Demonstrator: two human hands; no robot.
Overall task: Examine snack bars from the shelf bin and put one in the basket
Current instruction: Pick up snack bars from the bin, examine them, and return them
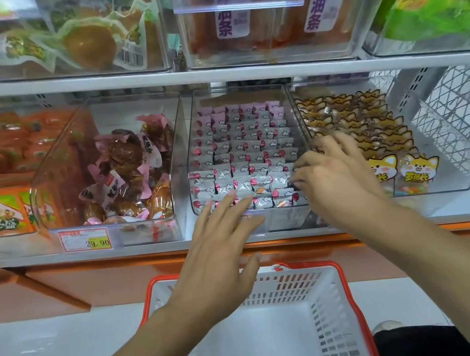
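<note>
Fig.: both my hands at the clear shelf bin (242, 152) of snack bars (242, 173), pink-white wrappers packed in rows, long axes running L–R across my reach. R hand (337, 181) is nearer: its fingers (303, 175) curl down at the bin's right end, touching the front bars; can't tell if one is pinched yet. L hand (217, 252) hovers just short of the front wall, fingers spread wide, holding nothing. Basket (346, 292) sits below my wrists, white floor bare. Judged next: R lifts a bar toward me.
</note>
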